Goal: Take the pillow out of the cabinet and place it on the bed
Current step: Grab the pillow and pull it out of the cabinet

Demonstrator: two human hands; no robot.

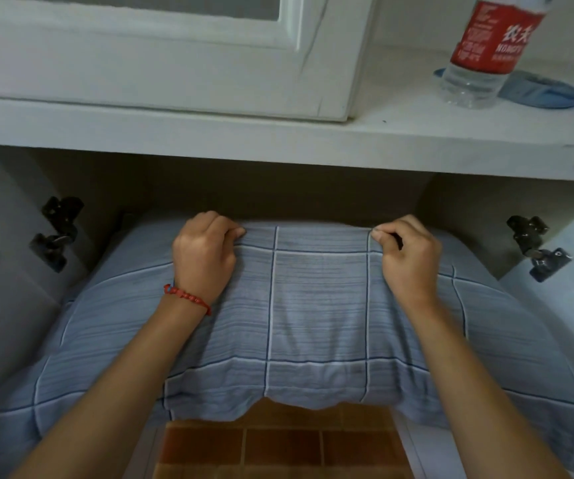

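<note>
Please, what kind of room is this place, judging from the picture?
Probably a bedroom or a dormitory room at home. A blue checked pillow fills a low white cabinet with open doors, a water bottle stands on its top, and the floor has brown tiles.

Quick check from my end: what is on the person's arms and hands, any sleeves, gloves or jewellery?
Both forearms are bare, with no sleeves in view, and neither hand wears a glove. The left hand has a red braided cord bracelet with small knots around the wrist. The right hand and its wrist carry nothing: no watch, ring or band shows.
</note>
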